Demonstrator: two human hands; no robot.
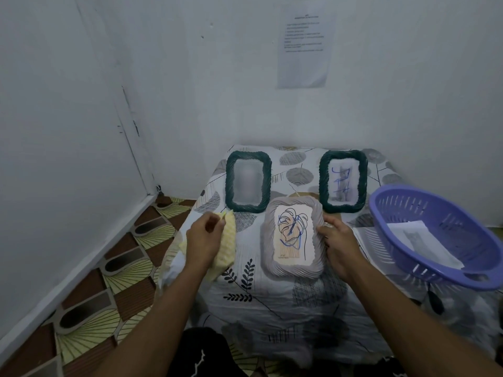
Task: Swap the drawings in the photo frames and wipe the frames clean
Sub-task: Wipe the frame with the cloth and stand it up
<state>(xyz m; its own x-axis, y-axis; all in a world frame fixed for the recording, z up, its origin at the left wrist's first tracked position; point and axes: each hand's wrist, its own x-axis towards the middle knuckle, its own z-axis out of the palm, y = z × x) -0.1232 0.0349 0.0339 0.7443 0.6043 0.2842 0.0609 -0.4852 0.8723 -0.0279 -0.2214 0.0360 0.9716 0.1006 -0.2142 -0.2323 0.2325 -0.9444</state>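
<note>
Head view: the grey frame [294, 238] is steadied by the right hand [336, 240], seemingly gripped at its edge. A yellow cloth [226, 240] is held in the left hand [202, 238]; wiping is due next.

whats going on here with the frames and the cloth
A person sits at a table covered with a leaf-patterned sheet. Their right hand steadies a pale grey rope-edged photo frame holding a leaf line drawing, while the left hand has a grip on a yellow cleaning cloth beside it. Two dark green rope-edged frames stand upright behind. A purple plastic basket with papers sits at the right.
</note>
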